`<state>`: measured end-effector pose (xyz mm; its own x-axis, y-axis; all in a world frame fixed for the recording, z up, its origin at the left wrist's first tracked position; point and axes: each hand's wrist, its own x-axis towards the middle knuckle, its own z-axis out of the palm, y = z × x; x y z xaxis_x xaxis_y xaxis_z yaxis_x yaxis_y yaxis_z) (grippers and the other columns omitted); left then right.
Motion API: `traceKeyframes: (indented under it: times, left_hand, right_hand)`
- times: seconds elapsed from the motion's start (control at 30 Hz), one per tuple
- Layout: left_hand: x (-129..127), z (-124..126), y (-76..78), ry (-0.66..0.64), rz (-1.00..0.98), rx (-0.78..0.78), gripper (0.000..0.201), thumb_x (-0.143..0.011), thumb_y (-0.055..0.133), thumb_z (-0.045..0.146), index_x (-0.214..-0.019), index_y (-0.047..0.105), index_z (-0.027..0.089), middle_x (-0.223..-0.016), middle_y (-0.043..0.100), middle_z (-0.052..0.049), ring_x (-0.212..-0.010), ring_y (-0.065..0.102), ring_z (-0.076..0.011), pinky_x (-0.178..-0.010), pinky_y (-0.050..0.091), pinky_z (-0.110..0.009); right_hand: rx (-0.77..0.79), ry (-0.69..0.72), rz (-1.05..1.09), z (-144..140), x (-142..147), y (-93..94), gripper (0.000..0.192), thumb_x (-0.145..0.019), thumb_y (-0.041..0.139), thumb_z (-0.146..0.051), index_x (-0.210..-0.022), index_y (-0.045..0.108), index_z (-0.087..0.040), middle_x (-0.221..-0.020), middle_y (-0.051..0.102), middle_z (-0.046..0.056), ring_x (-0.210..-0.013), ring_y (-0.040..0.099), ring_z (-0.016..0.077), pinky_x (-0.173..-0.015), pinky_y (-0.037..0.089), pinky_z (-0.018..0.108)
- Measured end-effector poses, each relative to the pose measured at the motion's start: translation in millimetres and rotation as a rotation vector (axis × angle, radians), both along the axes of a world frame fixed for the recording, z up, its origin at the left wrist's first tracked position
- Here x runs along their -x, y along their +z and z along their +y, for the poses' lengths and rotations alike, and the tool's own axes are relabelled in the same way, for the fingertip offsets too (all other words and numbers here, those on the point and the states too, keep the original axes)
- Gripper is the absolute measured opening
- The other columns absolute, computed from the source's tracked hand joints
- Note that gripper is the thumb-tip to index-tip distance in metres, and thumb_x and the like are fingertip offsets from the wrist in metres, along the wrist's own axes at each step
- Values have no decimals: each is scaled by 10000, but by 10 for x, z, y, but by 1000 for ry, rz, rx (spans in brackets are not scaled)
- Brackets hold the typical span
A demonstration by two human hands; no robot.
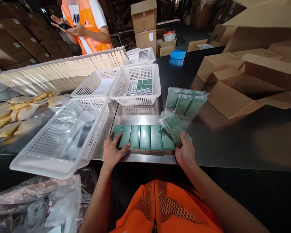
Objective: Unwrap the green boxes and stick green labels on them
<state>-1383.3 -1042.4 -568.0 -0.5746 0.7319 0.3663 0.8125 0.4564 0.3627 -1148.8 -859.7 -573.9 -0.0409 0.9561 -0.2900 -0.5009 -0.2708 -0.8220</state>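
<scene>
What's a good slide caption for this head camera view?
Both hands, left hand and right hand, bracket a row of green boxes.

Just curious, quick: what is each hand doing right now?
Left hand: open, fingers resting on the row of green boxes.
Right hand: pressed against the row's other end, thumb up; grip unclear.

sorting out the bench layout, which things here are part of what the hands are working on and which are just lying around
In hand:
- row of green boxes, with the left hand and right hand at its two ends
- wrapped packs of green boxes
- basket holding green boxes

Lying about:
- empty white basket
- open cardboard carton
- blue item
- yellowish packets
</scene>
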Motion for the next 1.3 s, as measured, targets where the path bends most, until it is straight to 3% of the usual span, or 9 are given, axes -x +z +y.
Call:
traceKeyframes:
  times: [0.2,0.47,0.6,0.8,0.9,1.03,1.17,1.23,1.3]
  left_hand:
    - [-10,-52,233,90,158,232,605,-954,525,552,-1441,589,199,-1575,400,-252,-1462,301,-521,-1076,328,-727]
    - [-709,513,330,-600,243,165,714,-998,444,565,-1517,446,73,-1602,416,-228,-1520,330,-365,-1193,329,-551]
    - [-834,798,223,-704,263,239,594,-1025,458,456,-1486,487,83,-1557,490,-186,-1493,398,-331,-1202,334,-557]
    - [-787,792,144,-742,198,139,448,-1006,539,312,-1407,583,118,-1468,590,-179,-1437,479,-341,-1167,392,-568]
    - [-821,789,188,-733,-61,3,467,-959,628,376,-1370,622,156,-1474,587,-178,-1490,391,-372,-1189,345,-609]
    - [-1051,944,355,-499,-882,-365,668,-875,695,555,-1430,554,211,-1379,667,-164,-1328,589,-333,-1111,456,-528]
    - [-1317,1208,633,-299,-1583,-620,721,-725,831,546,-1308,610,185,-1120,767,-110,-1043,732,-282,-927,572,-408]
    - [-1404,1282,765,-235,-1705,-692,696,-655,890,471,-1232,632,180,-985,783,-84,-927,755,-270,-842,595,-389]
    - [-1489,1293,849,-216,-1769,-666,659,-602,922,415,-1153,652,173,-883,785,-71,-801,760,-257,-750,608,-378]
  right_hand:
    - [16,54,51,-35,254,27,601,-697,842,-581,-1075,516,-246,-1013,717,28,-936,697,208,-827,602,363]
    - [-3,61,61,-109,197,16,690,-631,886,-600,-1095,522,-242,-977,719,11,-892,686,186,-831,587,340]
    - [-4,61,77,-126,190,27,646,-632,896,-571,-1062,547,-238,-967,720,0,-891,689,182,-832,584,342]
    - [17,60,113,-139,21,40,633,-632,927,-525,-1057,556,-238,-963,722,-11,-892,688,160,-831,587,316]
    - [20,21,93,-151,-108,51,625,-624,936,-524,-1037,566,-235,-943,711,-18,-870,678,149,-787,586,284]
    - [-35,58,23,-308,-236,89,541,-707,884,-559,-1016,582,-233,-918,702,-7,-797,671,148,-728,595,284]
    - [-340,288,-84,-513,-419,169,508,-783,849,-520,-1183,653,-275,-1398,613,82,-1069,689,213,-829,618,317]
    - [-543,428,-124,-534,-555,207,624,-819,841,-446,-1382,596,-338,-1566,470,71,-1238,633,256,-870,626,331]
    - [-761,472,-219,-494,-683,226,638,-865,811,-314,-1450,559,-368,-1551,494,60,-1310,591,276,-949,613,373]
